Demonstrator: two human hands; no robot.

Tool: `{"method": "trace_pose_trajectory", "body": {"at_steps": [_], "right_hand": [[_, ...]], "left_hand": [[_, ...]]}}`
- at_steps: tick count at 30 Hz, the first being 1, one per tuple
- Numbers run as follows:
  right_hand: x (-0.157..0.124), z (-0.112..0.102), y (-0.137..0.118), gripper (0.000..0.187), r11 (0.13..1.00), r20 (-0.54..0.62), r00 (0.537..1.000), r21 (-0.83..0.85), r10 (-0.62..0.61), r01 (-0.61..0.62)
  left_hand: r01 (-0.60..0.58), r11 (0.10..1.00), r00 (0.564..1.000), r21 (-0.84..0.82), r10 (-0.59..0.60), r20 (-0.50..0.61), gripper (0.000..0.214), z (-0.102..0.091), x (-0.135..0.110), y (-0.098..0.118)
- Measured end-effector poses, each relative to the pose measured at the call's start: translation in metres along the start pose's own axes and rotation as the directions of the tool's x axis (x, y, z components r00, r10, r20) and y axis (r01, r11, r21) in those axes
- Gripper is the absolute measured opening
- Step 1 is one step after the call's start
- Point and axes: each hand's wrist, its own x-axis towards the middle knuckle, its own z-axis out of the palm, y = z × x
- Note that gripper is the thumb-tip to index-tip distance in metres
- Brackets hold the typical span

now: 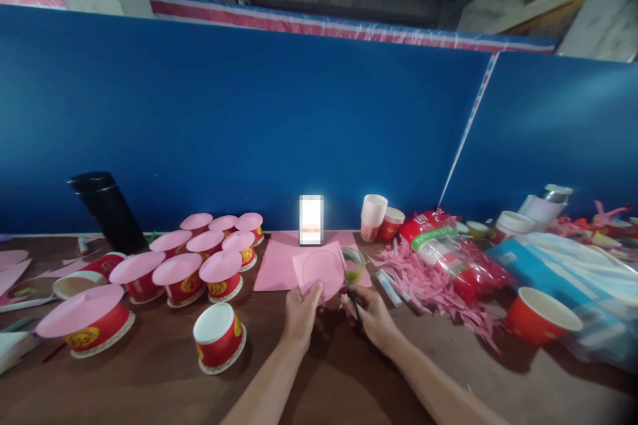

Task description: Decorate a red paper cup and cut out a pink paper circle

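My left hand (pixel 300 319) pinches the lower edge of a piece of pink paper (pixel 323 272) that has a circle drawn on it. In my right hand (pixel 375 319) is a pair of scissors (pixel 353 302) with dark handles, its blades pointing up along the paper's right side. Behind the hands lies a stack of pink sheets (pixel 272 260), with a roll of tape (pixel 359 272) on its right part. A lit phone (pixel 311 220) stands upright at the back of the stack. To the left sits a red paper cup (pixel 222 345) with its white inside showing.
Several red cups topped with pink paper discs (pixel 179 270) fill the left, near a black flask (pixel 107 212). On the right are pink paper scraps (pixel 423 282), a glue stick (pixel 389 287), a red bag of cups (pixel 448 246), white cups (pixel 373 216) and an orange-red cup (pixel 541 319).
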Motion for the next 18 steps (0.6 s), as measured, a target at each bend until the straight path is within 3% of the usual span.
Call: {"method": "trace_pose_trajectory", "body": {"at_steps": [18], "right_hand": [[0.0012, 0.0003, 0.0018, 0.032, 1.000, 0.006, 1.000, -0.001, 0.005, -0.005]], "left_hand": [[-0.005, 1.000, 1.000, -0.002, 0.005, -0.001, 0.035, -0.0003, 0.0000, 0.0025]]}}
